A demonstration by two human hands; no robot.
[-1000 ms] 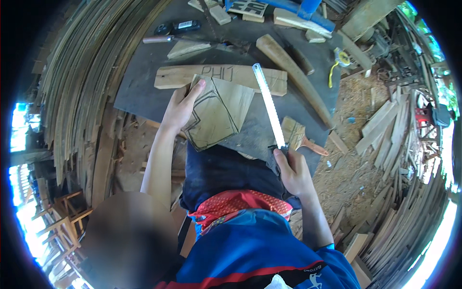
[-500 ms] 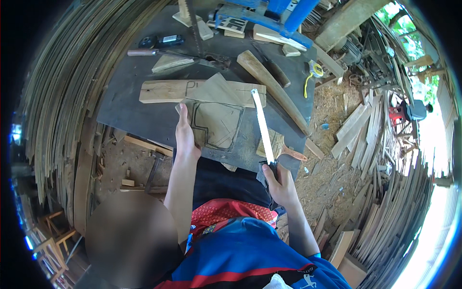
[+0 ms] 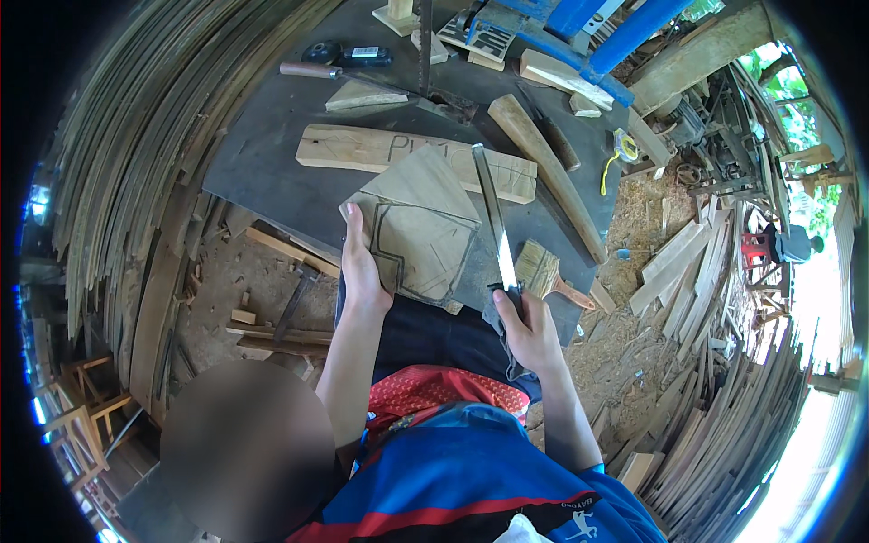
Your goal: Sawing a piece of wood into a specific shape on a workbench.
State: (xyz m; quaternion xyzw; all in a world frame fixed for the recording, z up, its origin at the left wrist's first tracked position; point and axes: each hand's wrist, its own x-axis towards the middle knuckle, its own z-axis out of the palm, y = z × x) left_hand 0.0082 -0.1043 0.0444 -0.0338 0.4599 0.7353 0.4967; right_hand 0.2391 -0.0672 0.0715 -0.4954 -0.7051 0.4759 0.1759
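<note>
My left hand (image 3: 364, 276) grips the left edge of a wooden block (image 3: 424, 249), its thumb along the side. Dark outlines are drawn on the block's broad face, and it is tilted at the table's near edge. In my right hand (image 3: 532, 337) is a long narrow metal file (image 3: 493, 213), held by its dark handle and pointing away from me. A grey cloth (image 3: 512, 360) hangs by that hand. The file is apart from the block, to its right. Just right of the file lies a flat brush (image 3: 541, 270) with a wooden handle.
Beyond the block a marked plank (image 3: 348, 149) lies on the dark table (image 3: 262, 149). A rounded wooden bar (image 3: 548, 176) slants at right. A tape measure (image 3: 623, 149), wood offcuts (image 3: 367, 97) and a blue metal frame (image 3: 579, 45) stand farther off. Stacked boards (image 3: 136, 163) line the left.
The view has shifted, so the table's things appear farther right and up. The block has come nearer me and left relative to the plank, and has turned slightly. Both hands keep their hold.
</note>
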